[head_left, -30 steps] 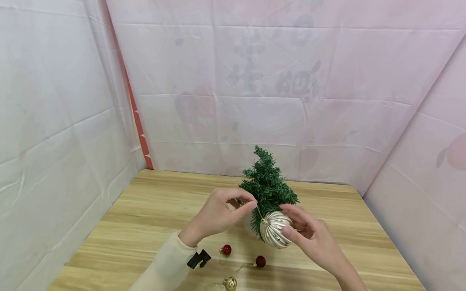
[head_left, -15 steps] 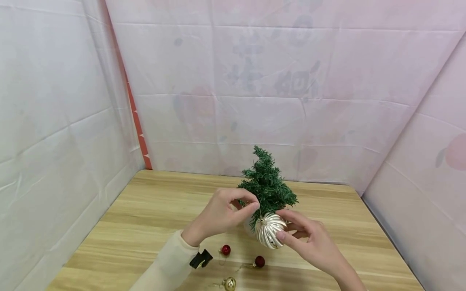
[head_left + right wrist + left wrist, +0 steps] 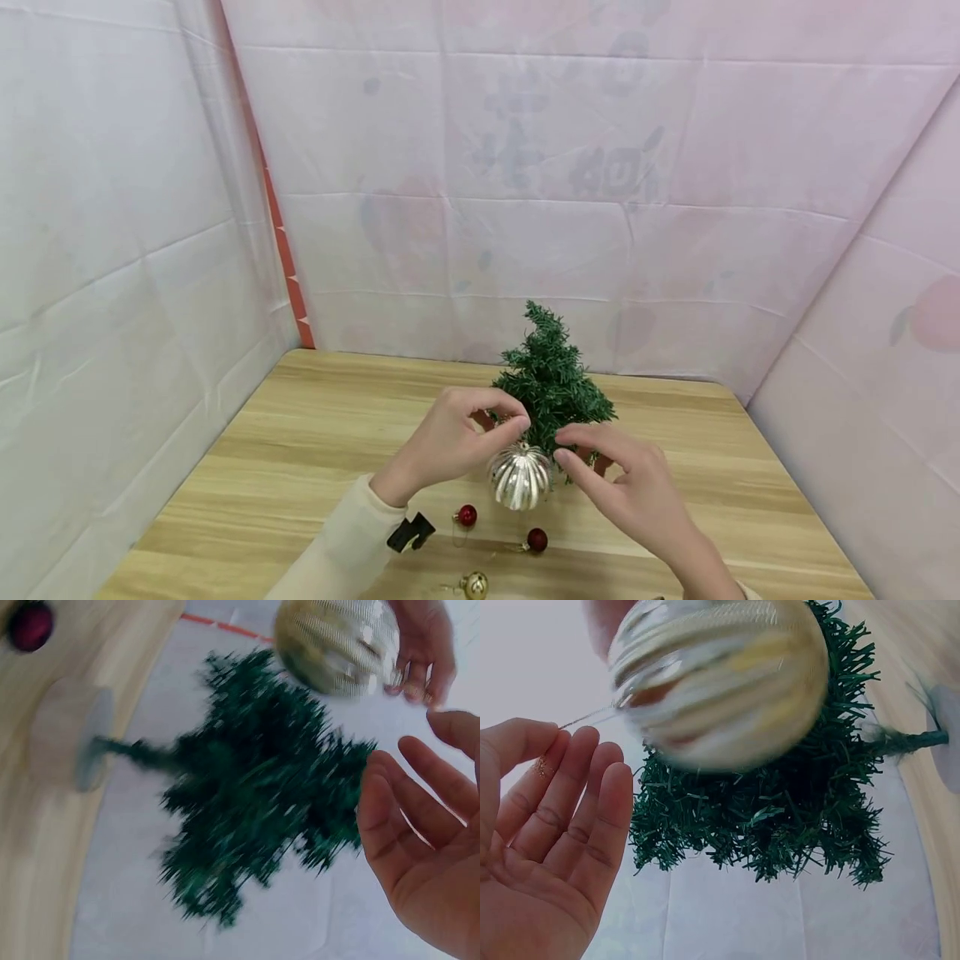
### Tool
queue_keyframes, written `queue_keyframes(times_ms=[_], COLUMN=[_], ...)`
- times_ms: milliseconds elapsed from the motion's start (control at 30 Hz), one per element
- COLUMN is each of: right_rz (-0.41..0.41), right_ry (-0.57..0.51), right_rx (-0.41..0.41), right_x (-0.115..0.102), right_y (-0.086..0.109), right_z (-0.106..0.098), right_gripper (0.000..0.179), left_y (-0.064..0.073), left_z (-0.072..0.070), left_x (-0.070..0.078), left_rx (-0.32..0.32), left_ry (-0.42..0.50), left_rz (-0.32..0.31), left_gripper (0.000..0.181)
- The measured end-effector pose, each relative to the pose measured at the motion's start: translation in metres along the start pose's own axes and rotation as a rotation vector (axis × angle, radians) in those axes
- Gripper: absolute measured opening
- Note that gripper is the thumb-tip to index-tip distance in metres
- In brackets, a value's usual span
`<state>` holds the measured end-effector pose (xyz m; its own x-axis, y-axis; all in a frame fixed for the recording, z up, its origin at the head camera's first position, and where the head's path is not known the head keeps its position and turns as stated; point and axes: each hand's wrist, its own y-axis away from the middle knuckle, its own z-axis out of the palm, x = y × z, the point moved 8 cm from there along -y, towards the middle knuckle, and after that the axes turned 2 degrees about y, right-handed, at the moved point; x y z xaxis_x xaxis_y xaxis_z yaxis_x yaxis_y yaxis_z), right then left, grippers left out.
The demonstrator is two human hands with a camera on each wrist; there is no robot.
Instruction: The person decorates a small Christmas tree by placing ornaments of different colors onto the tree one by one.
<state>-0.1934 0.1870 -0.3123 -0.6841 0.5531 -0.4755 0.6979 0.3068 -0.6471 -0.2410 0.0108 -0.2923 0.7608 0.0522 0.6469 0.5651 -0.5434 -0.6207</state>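
Pale fabric panels (image 3: 375, 158) with faint prints and fold lines enclose the work area, a red strip (image 3: 282, 250) showing at the far left corner, beyond the fingers. Wood-grain table (image 3: 322, 417) extends beneath both hands. Left hand (image 3: 453, 442): thumb and forefinger pinch a thin cord (image 3: 589, 718); in the left wrist view the other fingers are extended alongside. Ribbed silver-gold ball (image 3: 520, 479): suspended on this cord directly below the left fingertips, raised above the table; its surface is blurred in both wrist views. Right hand (image 3: 633, 479): released, fingers loosely bent, thumb and forefinger apart, gripping nothing. The ball lies just beside the right fingertips, to their left, with a gap showing in the right wrist view. Green miniature tree (image 3: 551, 367): upright, immediately behind the fingers of both hands; contact between the right fingers and the branches cannot be determined. Its round pale base (image 3: 64, 739) stands on the table, below finger level. Bright red bauble (image 3: 467, 516), dark red bauble (image 3: 536, 540) and small gold bauble (image 3: 475, 586): resting on the table on the wearer's side of the fingers, the gold one farthest from them. Black clip (image 3: 411, 532): at the cream left sleeve (image 3: 345, 533), behind the left fingers.
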Motion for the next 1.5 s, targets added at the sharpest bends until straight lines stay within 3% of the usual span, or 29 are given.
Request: queue_keyframes(times_ms=[167,300,500,700,1033,1233,1500], right_rz=[-0.095,-0.056,0.036,0.022,0.000,0.066,0.132], right_ry=[-0.032,-0.040,-0.087,-0.109,-0.093,-0.063,0.053], right_rx=[0.065,0.066,0.006,0.001,0.036,0.079,0.190], right_x=[-0.021,-0.022,-0.015,-0.014,-0.016,-0.010,-0.005], right_y=[-0.014,-0.020,-0.024,-0.027,-0.032,-0.032,-0.036], right_z=[0.004,0.009,0.021,0.024,0.022,0.018,0.013], right_gripper=[0.027,0.024,0.020,0.018,0.014,0.011,0.006], left_y=[0.001,0.001,0.001,0.001,0.001,-0.001,-0.015], left_z=[-0.001,0.000,-0.002,-0.004,-0.011,-0.010,-0.005], left_x=[0.000,0.001,0.000,0.001,-0.015,-0.023,-0.033], left_rx=[0.005,-0.003,0.006,0.015,0.042,0.037,0.011], left_ry=[-0.003,-0.007,0.008,0.012,0.029,0.005,-0.024], left_rz=[0.014,0.024,0.013,0.020,-0.073,-0.119,-0.154], left_gripper=[0.012,0.012,0.011,0.012,0.015,0.014,0.011])
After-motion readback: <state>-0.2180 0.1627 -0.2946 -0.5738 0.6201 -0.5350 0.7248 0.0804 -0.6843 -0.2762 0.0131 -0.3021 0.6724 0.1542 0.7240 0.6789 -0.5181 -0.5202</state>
